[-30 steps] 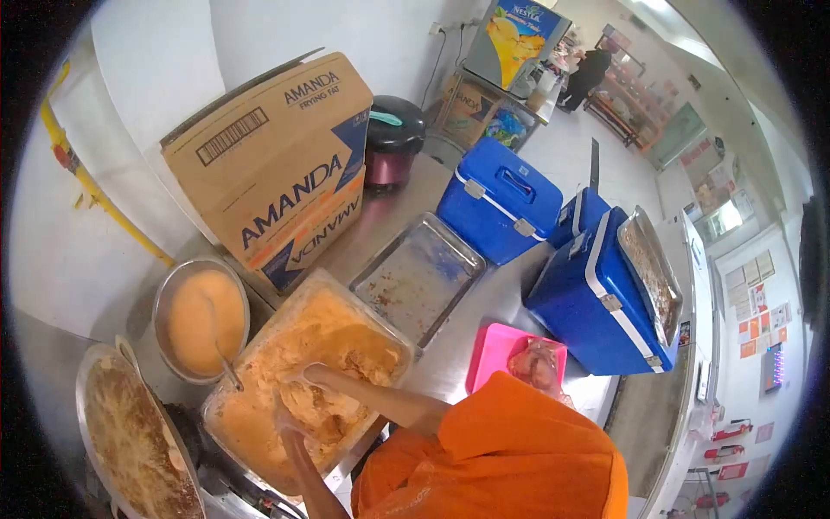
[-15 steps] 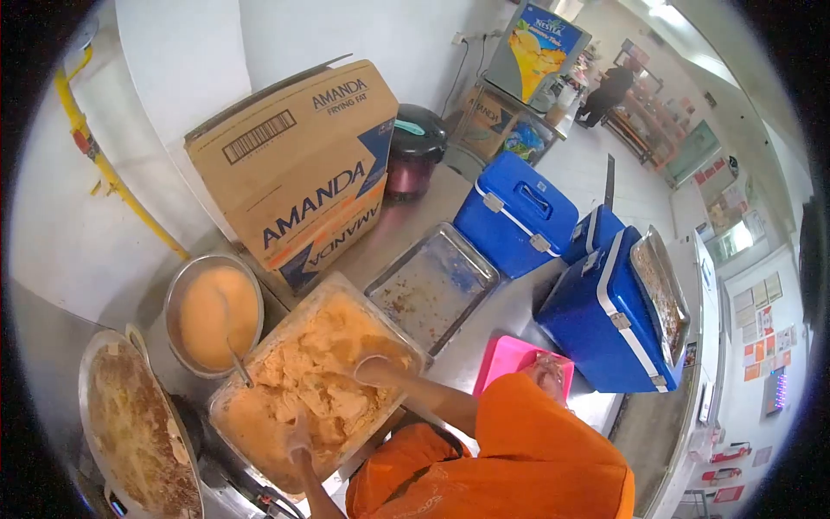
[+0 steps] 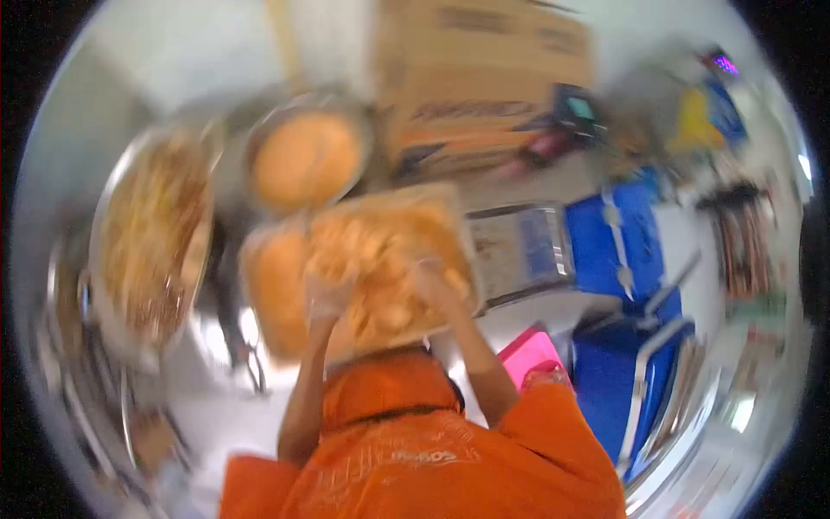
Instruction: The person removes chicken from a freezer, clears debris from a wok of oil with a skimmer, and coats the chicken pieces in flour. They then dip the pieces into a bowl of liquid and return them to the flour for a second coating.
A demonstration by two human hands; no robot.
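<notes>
A rectangular tub (image 3: pixel 270 333) of orange-coated pieces and powder stands in front of me. My left hand (image 3: pixel 330 298), in a thin clear glove, is among the pieces at the tub's middle left. On the tub's right side my right hand (image 3: pixel 428 275) touches the coated pieces. Motion blur smears the fingers of both hands, so what they hold, if anything, is hidden. Behind the tub sits a round metal bowl of orange mix (image 3: pixel 307 160).
A wide pan (image 3: pixel 151 251) with browned contents is at left. Behind stands a large cardboard box (image 3: pixel 484 78). To the right are a metal tray (image 3: pixel 523 251), a blue cooler (image 3: pixel 609 238), another blue cooler (image 3: pixel 605 363) and a pink container (image 3: pixel 532 353).
The view has swung round, and the tub appears more level and higher. Both forearms now reach up into it from below. The picture has become blurred.
</notes>
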